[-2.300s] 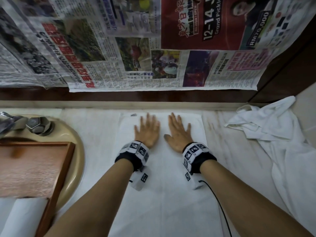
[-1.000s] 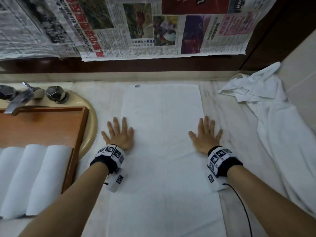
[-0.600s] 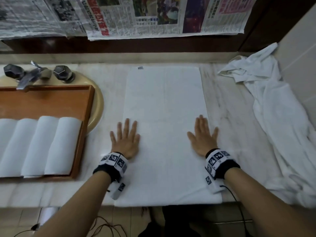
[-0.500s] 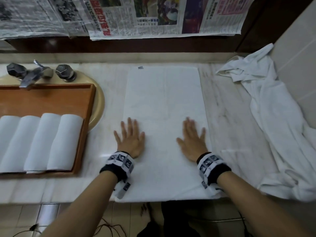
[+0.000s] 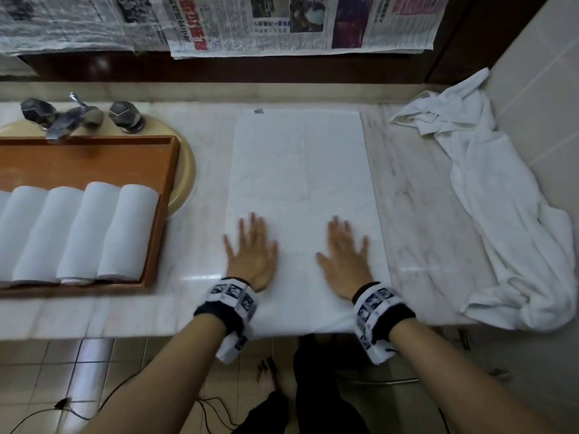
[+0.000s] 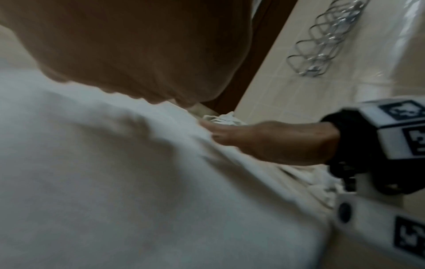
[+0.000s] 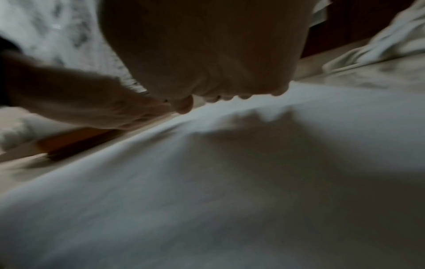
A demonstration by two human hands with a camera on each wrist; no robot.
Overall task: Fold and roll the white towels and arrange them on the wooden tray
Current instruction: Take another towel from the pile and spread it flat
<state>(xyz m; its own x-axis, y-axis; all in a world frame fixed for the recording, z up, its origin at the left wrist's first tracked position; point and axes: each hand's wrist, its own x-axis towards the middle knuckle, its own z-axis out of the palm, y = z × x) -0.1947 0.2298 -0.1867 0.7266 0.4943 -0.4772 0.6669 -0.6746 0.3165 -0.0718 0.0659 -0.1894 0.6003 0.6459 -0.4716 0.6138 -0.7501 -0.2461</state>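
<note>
Moved: both my hands have slid back along the towel (image 5: pixel 297 183) to its near end and drawn a little closer together; they were further up it and at its side edges a second ago.
Left hand (image 5: pixel 250 255): flat, fingers straight and spread, palm pressing the towel by its left edge; gripping nothing.
Right hand (image 5: pixel 344 261): flat too, fingers straight, pressing the towel inside its right edge; gripping nothing.
Towel: spread lengthwise on the counter (image 5: pixel 423 214), far end by the wall, near end hanging just over the counter's lip under my wrists.
Done: five rolls (image 5: pixel 125 233) lie side by side in the tray (image 5: pixel 169 195), left of the towel; more may be out of view.
Left: I judge this towel smoothed but not yet rolled; the heap (image 5: pixel 501 214) of white cloth on the right is still unfolded.
Next: roll from the near end.
</note>
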